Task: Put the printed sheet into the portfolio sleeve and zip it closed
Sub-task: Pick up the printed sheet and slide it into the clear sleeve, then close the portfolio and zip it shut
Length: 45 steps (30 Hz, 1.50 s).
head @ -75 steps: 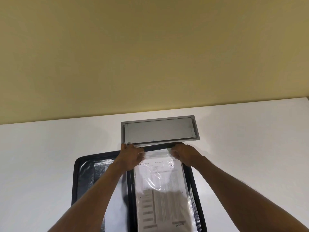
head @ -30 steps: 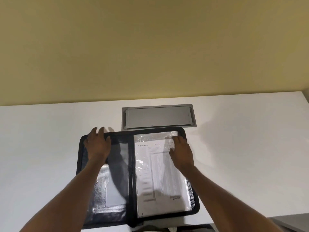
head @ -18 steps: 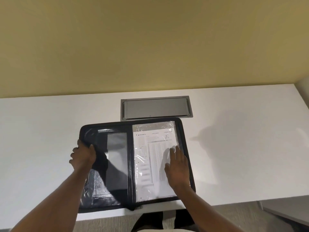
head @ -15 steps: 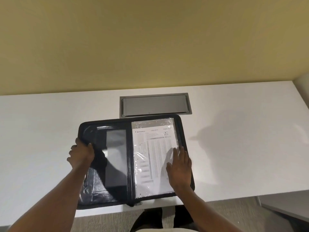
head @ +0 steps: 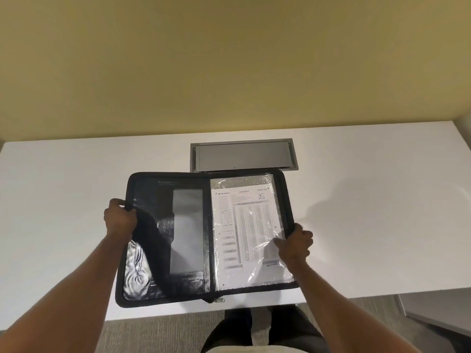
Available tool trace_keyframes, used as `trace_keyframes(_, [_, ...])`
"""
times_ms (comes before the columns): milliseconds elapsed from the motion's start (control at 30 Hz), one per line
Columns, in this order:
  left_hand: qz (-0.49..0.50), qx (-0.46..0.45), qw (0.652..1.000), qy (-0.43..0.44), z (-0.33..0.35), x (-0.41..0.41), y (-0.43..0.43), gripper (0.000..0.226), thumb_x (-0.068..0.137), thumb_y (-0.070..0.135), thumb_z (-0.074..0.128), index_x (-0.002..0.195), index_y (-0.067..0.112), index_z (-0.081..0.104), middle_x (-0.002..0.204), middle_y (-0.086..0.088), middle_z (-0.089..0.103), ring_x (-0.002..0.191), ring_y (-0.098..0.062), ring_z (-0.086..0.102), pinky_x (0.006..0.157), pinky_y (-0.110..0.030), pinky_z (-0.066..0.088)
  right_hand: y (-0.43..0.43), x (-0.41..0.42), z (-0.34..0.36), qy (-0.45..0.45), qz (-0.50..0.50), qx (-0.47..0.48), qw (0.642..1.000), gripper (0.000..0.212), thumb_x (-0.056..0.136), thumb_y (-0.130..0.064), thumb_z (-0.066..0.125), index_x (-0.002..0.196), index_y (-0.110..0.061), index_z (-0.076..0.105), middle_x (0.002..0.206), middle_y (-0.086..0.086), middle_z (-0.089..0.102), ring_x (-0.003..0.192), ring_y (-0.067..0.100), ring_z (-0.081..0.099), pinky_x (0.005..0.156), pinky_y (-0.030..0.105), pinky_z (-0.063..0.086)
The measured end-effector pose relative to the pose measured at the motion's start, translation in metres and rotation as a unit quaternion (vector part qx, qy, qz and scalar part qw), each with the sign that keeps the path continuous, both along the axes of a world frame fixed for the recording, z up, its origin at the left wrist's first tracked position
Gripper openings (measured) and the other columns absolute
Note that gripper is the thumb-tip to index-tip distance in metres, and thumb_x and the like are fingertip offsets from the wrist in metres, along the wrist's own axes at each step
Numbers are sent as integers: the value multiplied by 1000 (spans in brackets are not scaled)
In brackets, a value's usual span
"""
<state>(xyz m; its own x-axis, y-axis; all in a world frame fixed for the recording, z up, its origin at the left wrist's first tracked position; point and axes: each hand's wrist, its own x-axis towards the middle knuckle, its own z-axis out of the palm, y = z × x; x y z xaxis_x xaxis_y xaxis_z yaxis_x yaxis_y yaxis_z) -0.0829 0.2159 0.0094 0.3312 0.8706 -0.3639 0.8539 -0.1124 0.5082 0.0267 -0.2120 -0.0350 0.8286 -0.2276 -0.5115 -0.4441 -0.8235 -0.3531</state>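
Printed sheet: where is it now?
In the head view, the printed sheet lies inside the clear sleeve on the open portfolio's right half, under the right hand.

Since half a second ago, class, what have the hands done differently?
The right hand left the sheet and gripped the portfolio by its right edge. The left hand keeps its left-edge grip; the portfolio stays open, sheet sleeved.
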Motion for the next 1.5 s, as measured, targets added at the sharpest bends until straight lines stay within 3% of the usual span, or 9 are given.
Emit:
trace_keyframes(267, [4, -2, 998, -55, 28, 19, -17, 29, 91, 11, 67, 119, 7, 61, 113, -22, 70, 106, -41, 66, 90, -45, 53, -9, 13, 6, -50, 34, 18, 998, 73, 79, -17, 79, 141, -9, 41, 132, 20, 47, 121, 41, 49, 96, 52, 47])
trace_keyframes(467, [-46, 80, 995, -30, 64, 26, -39, 31, 95, 24, 64, 116, 2, 58, 112, -23, 68, 104, -48, 64, 87, -52, 52, 0, -22, 16, -194, 324, -61, 924, 51, 82, -19, 70, 130, -14, 55, 129, 8, 58, 121, 30, 57, 98, 45, 51])
trace_keyframes(700, [-130, 122, 980, -84, 115, 45, -67, 20, 95, 27, 61, 99, 8, 60, 92, -9, 66, 86, -35, 60, 80, -44, 52, 2, -46, 11, -73, 424, -77, 900, 57, 90, -23, 62, 143, -13, 44, 152, 7, 45, 139, 29, 44, 113, 43, 40])
trace_keyframes(867, [-182, 77, 974, -110, 144, 74, -98, 13, 89, 26, 61, 86, 14, 61, 80, -6, 67, 83, -34, 64, 78, -45, 57, 24, -42, 52, -56, 392, -34, 918, 57, 101, -38, 51, 150, -14, 36, 159, 11, 37, 147, 31, 35, 121, 48, 30])
trace_keyframes(967, [-211, 38, 970, -114, 155, 95, -125, 13, 87, 27, 60, 78, 18, 61, 75, -2, 65, 79, -32, 66, 76, -44, 59, 50, -45, 105, -101, 331, 104, 932, 56, 104, -49, 44, 150, -18, 40, 153, 7, 47, 138, 27, 47, 116, 44, 38])
trace_keyframes(1100, [-234, 4, 963, -132, 160, 120, -165, 18, 85, 26, 63, 71, 15, 61, 68, -6, 64, 65, -27, 69, 69, -47, 64, 76, -53, 178, -122, 278, 273, 913, 58, 102, -59, 38, 151, -27, 35, 151, -1, 46, 130, 18, 52, 106, 36, 48])
trace_keyframes(1233, [-264, -23, 952, -154, 151, 138, -198, 27, 87, 34, 67, 72, 12, 61, 66, -7, 67, 54, -23, 71, 65, -48, 64, 80, -49, 200, -154, 269, 267, 912, 57, 100, -44, 57, 149, -27, 33, 146, -1, 46, 127, 15, 52, 96, 23, 43])
trace_keyframes(1367, [-297, 27, 935, -193, 130, 144, -226, 39, 100, 46, 58, 80, 13, 59, 75, -6, 67, 71, -17, 66, 71, -41, 56, 60, -32, 189, -145, 224, 240, 933, 57, 98, -11, 63, 147, -25, 37, 137, 3, 52, 119, 19, 58, 102, 29, 50])
trace_keyframes(1500, [-392, -1, 897, -203, 93, 135, -248, 27, 105, 34, 54, 126, 19, 64, 125, -9, 68, 114, -23, 64, 100, -37, 49, 28, -10, 172, -132, 178, 223, 949, 55, 97, 1, 57, 144, -22, 43, 129, 4, 54, 112, 19, 60, 99, 38, 56])
